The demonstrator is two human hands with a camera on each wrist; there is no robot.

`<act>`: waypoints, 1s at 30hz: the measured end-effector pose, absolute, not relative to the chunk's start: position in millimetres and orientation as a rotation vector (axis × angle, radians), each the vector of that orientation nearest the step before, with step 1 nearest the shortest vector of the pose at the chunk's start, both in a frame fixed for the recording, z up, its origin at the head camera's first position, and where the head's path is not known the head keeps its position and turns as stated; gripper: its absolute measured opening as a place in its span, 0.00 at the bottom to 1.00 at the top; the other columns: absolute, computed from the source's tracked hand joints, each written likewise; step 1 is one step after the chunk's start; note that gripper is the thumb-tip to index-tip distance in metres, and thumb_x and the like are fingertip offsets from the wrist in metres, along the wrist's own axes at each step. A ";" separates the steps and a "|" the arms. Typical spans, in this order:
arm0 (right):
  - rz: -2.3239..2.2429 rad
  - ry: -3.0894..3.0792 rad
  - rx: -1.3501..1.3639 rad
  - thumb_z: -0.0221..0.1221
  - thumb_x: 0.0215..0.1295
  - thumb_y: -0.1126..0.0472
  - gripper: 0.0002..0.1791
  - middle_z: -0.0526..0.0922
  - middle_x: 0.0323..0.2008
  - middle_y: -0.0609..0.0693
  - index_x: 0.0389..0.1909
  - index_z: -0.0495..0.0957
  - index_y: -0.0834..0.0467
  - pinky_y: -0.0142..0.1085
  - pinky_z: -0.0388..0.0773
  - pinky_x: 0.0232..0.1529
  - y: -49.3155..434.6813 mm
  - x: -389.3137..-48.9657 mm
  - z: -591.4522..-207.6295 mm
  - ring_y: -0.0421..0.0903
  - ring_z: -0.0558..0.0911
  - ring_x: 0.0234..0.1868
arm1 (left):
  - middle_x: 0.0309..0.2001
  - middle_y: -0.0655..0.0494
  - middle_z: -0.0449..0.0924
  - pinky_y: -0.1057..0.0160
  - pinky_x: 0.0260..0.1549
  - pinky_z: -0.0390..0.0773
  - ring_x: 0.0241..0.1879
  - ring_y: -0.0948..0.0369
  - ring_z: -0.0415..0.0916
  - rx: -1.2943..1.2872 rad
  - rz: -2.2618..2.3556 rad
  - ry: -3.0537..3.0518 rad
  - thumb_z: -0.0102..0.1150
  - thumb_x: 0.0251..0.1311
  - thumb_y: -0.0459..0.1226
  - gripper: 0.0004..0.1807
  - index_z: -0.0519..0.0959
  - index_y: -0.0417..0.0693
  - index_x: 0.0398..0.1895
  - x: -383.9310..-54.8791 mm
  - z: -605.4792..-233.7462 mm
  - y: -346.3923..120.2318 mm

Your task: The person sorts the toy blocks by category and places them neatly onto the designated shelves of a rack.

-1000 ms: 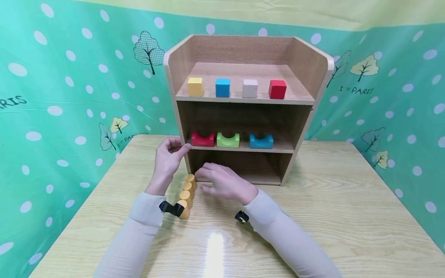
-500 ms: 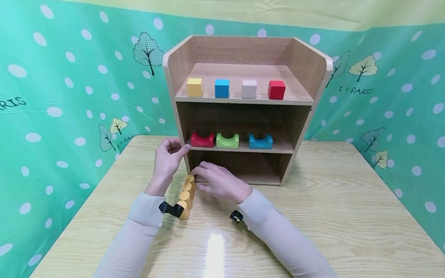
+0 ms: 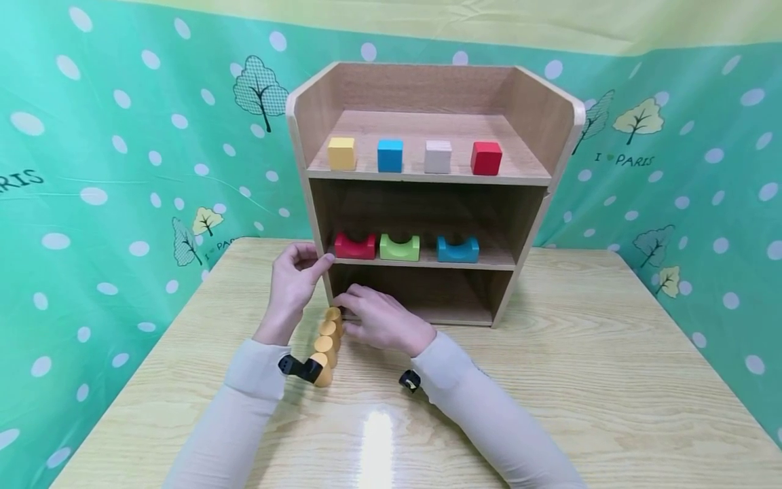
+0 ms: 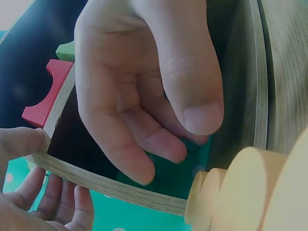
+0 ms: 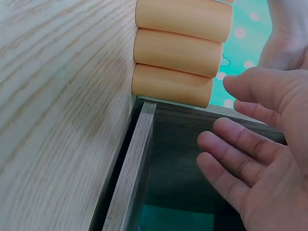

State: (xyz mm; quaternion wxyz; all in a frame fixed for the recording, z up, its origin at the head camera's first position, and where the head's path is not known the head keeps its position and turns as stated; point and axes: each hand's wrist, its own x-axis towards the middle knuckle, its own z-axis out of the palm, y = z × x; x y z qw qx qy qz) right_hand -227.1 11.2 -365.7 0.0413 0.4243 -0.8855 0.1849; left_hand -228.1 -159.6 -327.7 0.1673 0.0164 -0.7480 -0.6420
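Observation:
My left hand (image 3: 294, 278) holds the left side panel of the wooden shelf (image 3: 427, 178), thumb on the front edge and fingers round the outer face. Upright tan wooden cylinders (image 3: 324, 345) form a touching row running from the shelf's front left corner toward me. Beside the far cylinder, my right hand (image 3: 387, 319) hovers at the bottom compartment with fingers loosely bent and nothing in its grasp. In the right wrist view, a gap shows between its thumb and the nearest cylinder (image 5: 172, 85). The left wrist view has the right hand (image 4: 149, 82) large in front.
Yellow (image 3: 342, 155), blue (image 3: 390, 156), white (image 3: 438, 157) and red (image 3: 486, 158) cubes line the top shelf. Arch-cut blocks in red (image 3: 356, 247), green (image 3: 400, 248) and blue (image 3: 457, 250) sit on the middle one. A patterned curtain (image 3: 122, 170) hangs behind the table (image 3: 611, 367).
My right hand has shifted slightly left, toward the far cylinder and the shelf's left panel. The left hand keeps its place on the panel, and the blocks and cylinders look unmoved.

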 end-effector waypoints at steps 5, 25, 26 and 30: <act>0.555 -2.738 1.302 0.63 0.62 0.57 0.21 0.76 0.47 0.47 0.57 0.76 0.51 0.28 0.73 0.43 6.1 -228.2 -366.5 0.38 0.71 0.40 | 0.41 0.50 0.75 0.69 0.38 0.74 0.41 0.57 0.71 0.051 -1.830 -2.122 0.68 0.55 0.39 0.20 0.74 0.38 0.47 -228.6 -327.9 -160.0; 0.443 -2.768 1.300 0.62 0.63 0.56 0.19 0.72 0.42 0.44 0.55 0.77 0.49 0.27 0.72 0.37 -2.6 -230.9 -375.7 0.39 0.72 0.36 | 0.43 0.48 0.74 0.67 0.41 0.73 0.43 0.57 0.71 0.051 -1.827 -2.140 0.68 0.56 0.40 0.21 0.73 0.37 0.48 -226.6 -326.7 -159.0; 0.442 -2.767 1.300 0.62 0.63 0.55 0.19 0.72 0.42 0.44 0.55 0.77 0.49 0.27 0.72 0.37 -2.7 -230.9 -376.1 0.39 0.72 0.36 | 0.43 0.48 0.74 0.67 0.41 0.73 0.43 0.57 0.71 0.051 -1.826 -2.140 0.68 0.56 0.40 0.21 0.73 0.37 0.47 -226.7 -326.8 -159.1; 0.438 -2.758 1.305 0.62 0.63 0.55 0.18 0.72 0.42 0.45 0.55 0.76 0.49 0.27 0.72 0.37 -3.4 -231.1 -376.9 0.39 0.72 0.36 | 0.42 0.48 0.74 0.67 0.41 0.73 0.43 0.57 0.71 0.054 -1.824 -2.139 0.68 0.56 0.40 0.21 0.73 0.37 0.47 -227.3 -327.2 -159.3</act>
